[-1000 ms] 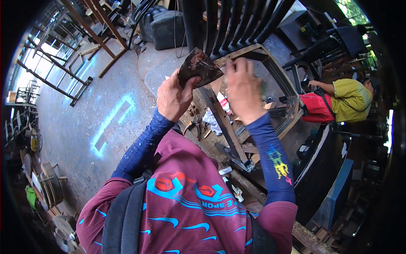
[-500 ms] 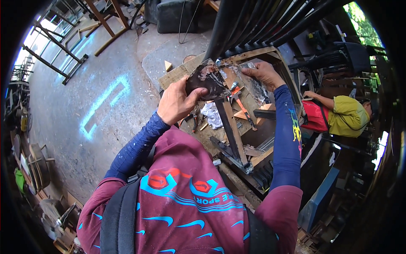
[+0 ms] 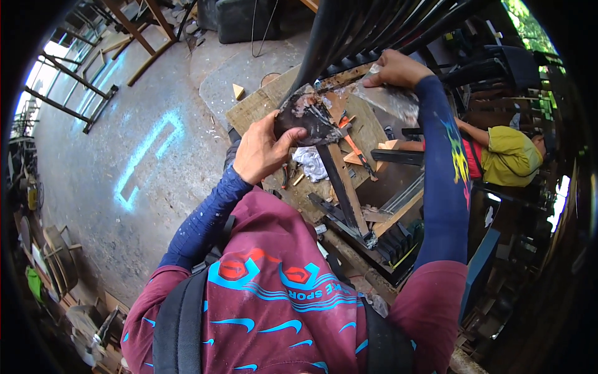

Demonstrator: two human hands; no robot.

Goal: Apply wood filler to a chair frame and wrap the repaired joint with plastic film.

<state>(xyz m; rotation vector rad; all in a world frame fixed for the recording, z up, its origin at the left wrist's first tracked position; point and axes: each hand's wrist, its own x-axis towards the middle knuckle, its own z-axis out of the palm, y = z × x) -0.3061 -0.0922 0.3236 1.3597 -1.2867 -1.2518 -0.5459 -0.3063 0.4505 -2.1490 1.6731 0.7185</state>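
My left hand [image 3: 265,146] is closed on a dark flat piece [image 3: 306,117] crusted with pale and reddish residue, its thumb on the near face. The piece is held by the corner of a wooden chair frame [image 3: 341,184]. My right hand [image 3: 402,70], fingers pinched, grips a crumpled clear plastic sheet [image 3: 393,103] above the frame's far right side. Below the hands, an orange-handled tool, seemingly a hammer [image 3: 356,149], lies on a board beside a crumpled white cloth [image 3: 309,163].
Black chair slats [image 3: 367,37] rise beyond the frame. A co-worker in a yellow shirt [image 3: 514,156] bends at the right. Blue spray paint [image 3: 149,156] marks the concrete floor. A small wood wedge [image 3: 238,91] lies near the board. Wooden frames [image 3: 149,37] stand at far left.
My right hand has moved up and to the right, drawing the clear plastic outward from the dark piece. My left hand keeps its hold almost in place. The view has shifted slightly.
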